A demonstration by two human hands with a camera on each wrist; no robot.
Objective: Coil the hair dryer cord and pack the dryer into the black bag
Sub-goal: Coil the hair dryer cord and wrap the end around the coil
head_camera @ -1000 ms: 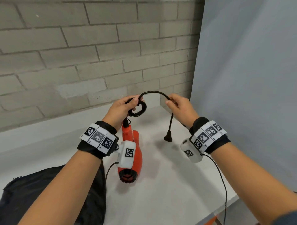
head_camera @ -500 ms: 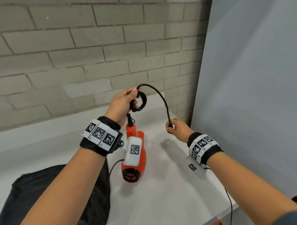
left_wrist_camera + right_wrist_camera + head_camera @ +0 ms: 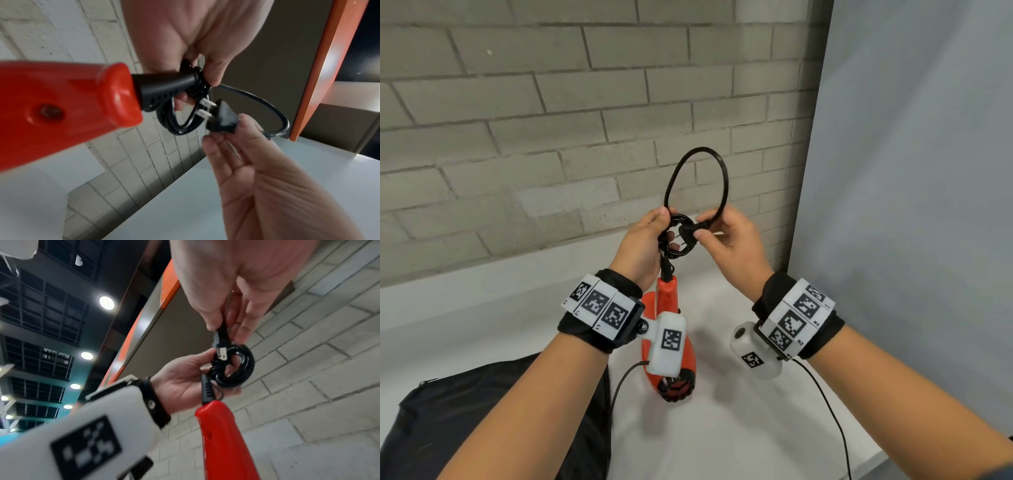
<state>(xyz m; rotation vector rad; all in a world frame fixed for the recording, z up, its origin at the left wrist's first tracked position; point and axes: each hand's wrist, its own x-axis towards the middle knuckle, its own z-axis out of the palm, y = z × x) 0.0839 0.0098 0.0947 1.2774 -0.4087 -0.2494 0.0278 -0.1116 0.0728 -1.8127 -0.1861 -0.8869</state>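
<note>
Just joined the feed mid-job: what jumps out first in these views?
The bright orange-red plastic hair dryer hangs nose-down at centre, over the white tabletop. Above it, the left hand holds the coiled black cord, while the right hand pinches the black two-prong plug at the coil, a last loop arching overhead. The black fabric bag lies lower left.

Both forearms raised side by side; left hand [image 3: 643, 243] curled in a closed grip, right hand [image 3: 729, 240] pinching with thumb and forefinger
</note>
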